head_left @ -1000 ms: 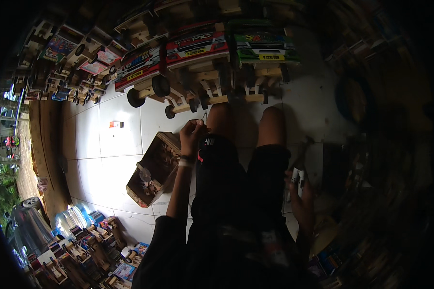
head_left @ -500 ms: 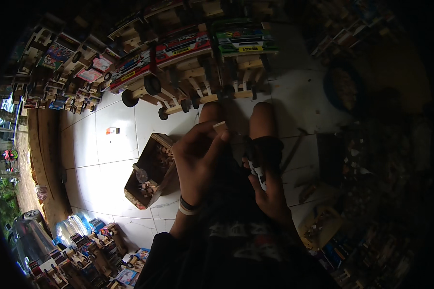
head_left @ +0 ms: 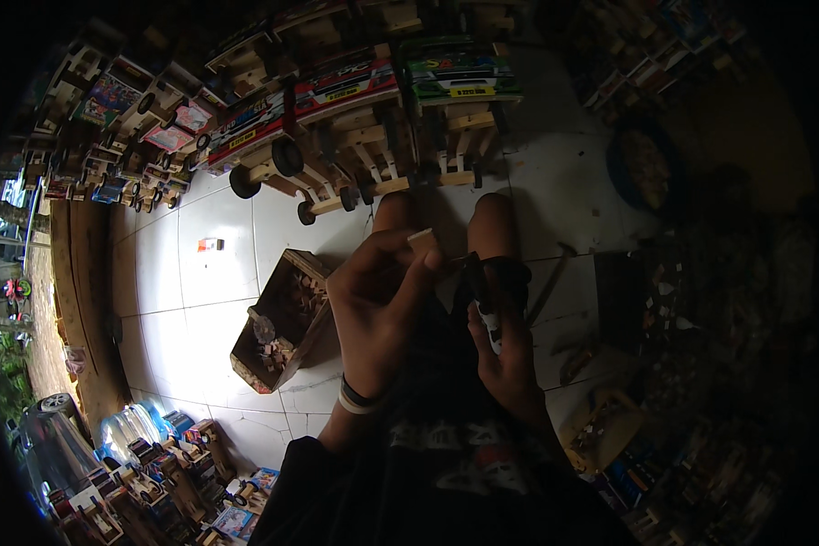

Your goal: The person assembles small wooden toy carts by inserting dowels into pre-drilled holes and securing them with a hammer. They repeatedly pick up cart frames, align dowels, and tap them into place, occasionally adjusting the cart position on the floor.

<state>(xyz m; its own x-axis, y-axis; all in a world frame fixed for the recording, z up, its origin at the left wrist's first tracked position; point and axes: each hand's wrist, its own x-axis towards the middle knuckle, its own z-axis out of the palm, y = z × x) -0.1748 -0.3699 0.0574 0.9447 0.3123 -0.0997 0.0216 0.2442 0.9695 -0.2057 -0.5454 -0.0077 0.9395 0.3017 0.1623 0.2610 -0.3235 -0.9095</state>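
Note:
Pinched between the thumb and index finger of my left hand (head_left: 373, 291) is a small pale wood piece (head_left: 422, 241), held in front of my knees. My right hand (head_left: 508, 355) is wrapped round a slim black-and-white tool (head_left: 488, 318); its dark upper end points up and toward the wood piece. The shade hides what kind of tool it is. The two held things are apart, with a small gap between them. Left of my left hand, an open wooden box (head_left: 262, 328) on the floor holds many small wood offcuts and a round piece.
Wooden toy trucks with black wheels and red or green fronts (head_left: 461, 77) stand in rows ahead. More toys (head_left: 168, 473) lie at the lower left. A hammer (head_left: 552, 282) and a blue-rimmed basin (head_left: 642, 164) are on the tiled floor at right. A small orange-and-white packet (head_left: 211, 245) lies left.
The tool in my right hand has tilted more upright and come a little nearer the wood piece. My left hand has shifted slightly, with the piece still pinched.

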